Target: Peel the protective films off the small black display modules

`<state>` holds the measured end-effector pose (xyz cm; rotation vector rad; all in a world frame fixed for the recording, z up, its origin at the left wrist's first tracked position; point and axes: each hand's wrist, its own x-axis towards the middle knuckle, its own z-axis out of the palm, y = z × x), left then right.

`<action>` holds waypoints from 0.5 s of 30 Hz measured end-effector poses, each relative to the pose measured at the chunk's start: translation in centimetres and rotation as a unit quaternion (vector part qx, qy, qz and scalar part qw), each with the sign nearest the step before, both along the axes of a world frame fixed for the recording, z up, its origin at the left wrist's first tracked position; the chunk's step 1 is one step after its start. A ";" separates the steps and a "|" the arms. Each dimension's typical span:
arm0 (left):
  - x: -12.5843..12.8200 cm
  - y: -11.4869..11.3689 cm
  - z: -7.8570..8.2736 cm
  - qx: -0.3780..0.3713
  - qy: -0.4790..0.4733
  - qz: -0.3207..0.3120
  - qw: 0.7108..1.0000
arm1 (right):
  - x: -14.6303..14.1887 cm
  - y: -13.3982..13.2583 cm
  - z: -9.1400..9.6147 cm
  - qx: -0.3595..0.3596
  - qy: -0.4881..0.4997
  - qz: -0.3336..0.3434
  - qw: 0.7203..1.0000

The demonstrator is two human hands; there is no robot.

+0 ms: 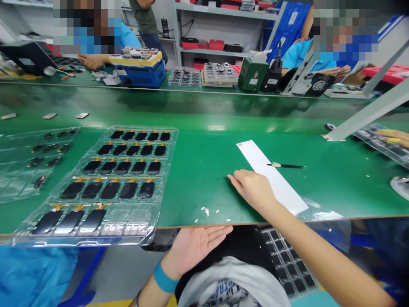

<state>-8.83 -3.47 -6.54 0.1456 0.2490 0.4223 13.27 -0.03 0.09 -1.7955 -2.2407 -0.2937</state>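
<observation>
My right hand (252, 189) lies flat on the green workbench (204, 145), holding nothing, its fingertips just left of a long white paper strip (271, 175). A black pen (286, 165) rests across that strip. My left hand (194, 247) is palm up and empty, just below the bench's front edge, with a blue wristband (165, 277) on its wrist. To its upper left, a clear plastic tray (110, 183) holds rows of black display panels with gold flex cables. Small white scraps (206, 212) lie near my right hand.
A second clear tray (35, 162) with dark parts lies at far left. At right, a co-worker's yellow-tipped fingers (391, 137) rest on another tray, beside a grey strut (361, 119). A dark gridded tray (287, 260) sits below the bench. Across a raised shelf, co-workers sit among trays and equipment.
</observation>
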 end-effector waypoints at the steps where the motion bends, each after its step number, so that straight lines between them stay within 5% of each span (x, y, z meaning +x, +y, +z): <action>1: -0.1 0.1 0.0 -0.001 0.001 0.003 1.000 | 0.3 -0.3 -0.2 0.006 0.002 -0.013 1.000; 9: 1.3 -0.8 0.2 -0.027 0.009 0.011 1.000 | -6.2 -3.2 -1.5 -0.008 0.031 0.104 0.994; 15: 1.1 -0.8 0.8 -0.035 0.007 -0.019 0.999 | -5.2 -0.5 -1.0 -0.024 0.051 0.106 0.993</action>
